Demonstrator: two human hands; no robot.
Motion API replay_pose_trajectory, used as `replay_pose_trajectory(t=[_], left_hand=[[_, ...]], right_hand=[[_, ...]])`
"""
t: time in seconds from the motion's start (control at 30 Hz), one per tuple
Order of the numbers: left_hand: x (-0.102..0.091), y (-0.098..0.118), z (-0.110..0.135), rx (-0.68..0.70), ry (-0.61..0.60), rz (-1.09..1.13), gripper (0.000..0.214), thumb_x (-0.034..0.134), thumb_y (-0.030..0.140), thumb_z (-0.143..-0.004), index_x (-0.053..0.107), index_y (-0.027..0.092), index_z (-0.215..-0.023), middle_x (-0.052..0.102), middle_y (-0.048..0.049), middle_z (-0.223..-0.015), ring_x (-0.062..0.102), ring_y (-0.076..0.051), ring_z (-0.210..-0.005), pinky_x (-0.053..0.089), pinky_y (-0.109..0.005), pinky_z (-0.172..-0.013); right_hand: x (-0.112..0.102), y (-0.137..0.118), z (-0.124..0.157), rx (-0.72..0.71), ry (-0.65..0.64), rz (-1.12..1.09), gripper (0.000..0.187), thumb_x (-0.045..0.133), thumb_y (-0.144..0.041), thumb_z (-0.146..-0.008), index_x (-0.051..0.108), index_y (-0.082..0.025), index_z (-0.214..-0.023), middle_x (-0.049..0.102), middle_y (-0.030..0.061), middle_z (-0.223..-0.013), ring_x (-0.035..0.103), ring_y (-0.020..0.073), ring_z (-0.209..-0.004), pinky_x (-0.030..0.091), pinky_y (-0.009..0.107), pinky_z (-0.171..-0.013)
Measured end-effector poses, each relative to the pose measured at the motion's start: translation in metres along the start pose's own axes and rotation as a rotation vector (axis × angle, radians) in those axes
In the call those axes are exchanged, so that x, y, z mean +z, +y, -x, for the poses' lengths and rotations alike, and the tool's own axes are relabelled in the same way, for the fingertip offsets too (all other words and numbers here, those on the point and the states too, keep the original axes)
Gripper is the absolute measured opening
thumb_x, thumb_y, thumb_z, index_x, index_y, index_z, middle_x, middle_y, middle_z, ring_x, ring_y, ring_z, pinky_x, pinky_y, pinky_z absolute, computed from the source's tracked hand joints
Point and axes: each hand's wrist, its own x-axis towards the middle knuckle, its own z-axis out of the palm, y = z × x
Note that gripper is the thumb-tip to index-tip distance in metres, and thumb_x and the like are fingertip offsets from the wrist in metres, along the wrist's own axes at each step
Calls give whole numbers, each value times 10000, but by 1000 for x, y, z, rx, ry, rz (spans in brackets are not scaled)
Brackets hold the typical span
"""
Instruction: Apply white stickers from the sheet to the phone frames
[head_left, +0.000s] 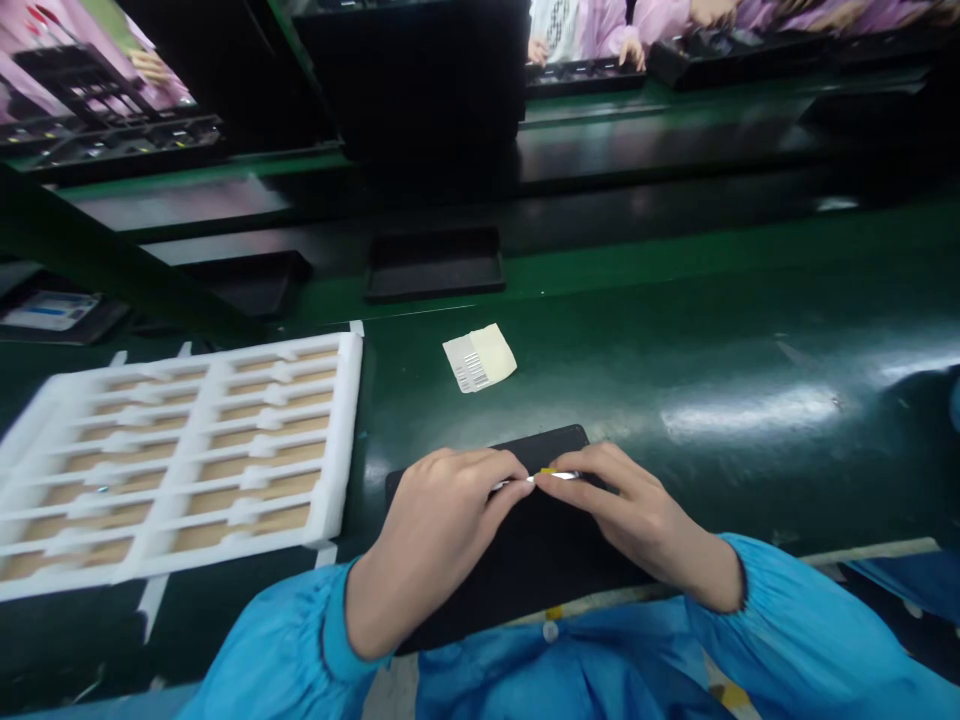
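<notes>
Between my two hands is a small, thin white and silver piece (pixel 564 475) with a bit of yellow on its upper edge; my fingers cover most of it, so its kind is unclear. My left hand (pixel 457 510) pinches its left end between thumb and forefinger. The fingers of my right hand (pixel 626 505) are closed on its right end. Both hands are over a black mat (pixel 525 570) at the table's near edge. Beyond the mat lies a pale paper label (pixel 481 358) with a printed barcode.
A white foam tray (pixel 346 430) with slotted compartments is taped down at the left. Black shallow trays (pixel 435 265) stand farther back on the green table (pixel 637 330). A dark upright panel (pixel 427 80) rises at the back. Across the line, people in pink sleeves (pixel 600 25) work.
</notes>
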Motion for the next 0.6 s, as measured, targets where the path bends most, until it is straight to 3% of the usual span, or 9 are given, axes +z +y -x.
replay_pose_trajectory(t=[0.13,0.27,0.37,0.5,0.6], left_hand=[[16,-10,13,155,220,63,110,562,188,-967,653,216,-1022,750,4,-1043,716,-160,-896,532,-285,-777],[27,-13,17,324,373,-148,219,479,72,-969,637,136,-1106,738,-85,-1095,714,-206,-922,542,-334,-795],[29,-20,7,306,299,-158,246,443,75,-977,646,131,-1105,733,-88,-1101,715,-213,-883,549,-341,-762],[26,-45,-16,60,47,199,184,519,172,-975,694,195,-1025,739,-23,-1069,701,-174,-966,548,-290,-864],[24,-63,-25,-97,15,318,154,577,228,-945,729,214,-954,718,-31,-1149,670,-201,-1078,529,-315,-931]], right_hand=[[1,1,-3,7,-9,15,442,429,1,-946,534,-204,-1323,616,110,-1149,572,198,-1031,539,378,-845],[-6,-2,-9,90,-42,-33,402,445,-64,-965,552,-250,-1304,603,97,-1181,584,195,-1062,551,371,-871],[-12,4,-28,181,-35,-87,276,554,-211,-958,604,-253,-1226,593,95,-1212,583,219,-1112,545,385,-908],[5,35,-86,212,83,-85,134,563,-242,-956,645,-219,-1060,644,69,-1061,611,205,-1016,522,376,-887],[37,65,-136,211,-75,21,97,553,-185,-949,645,-175,-920,642,58,-951,597,182,-940,484,323,-842]])
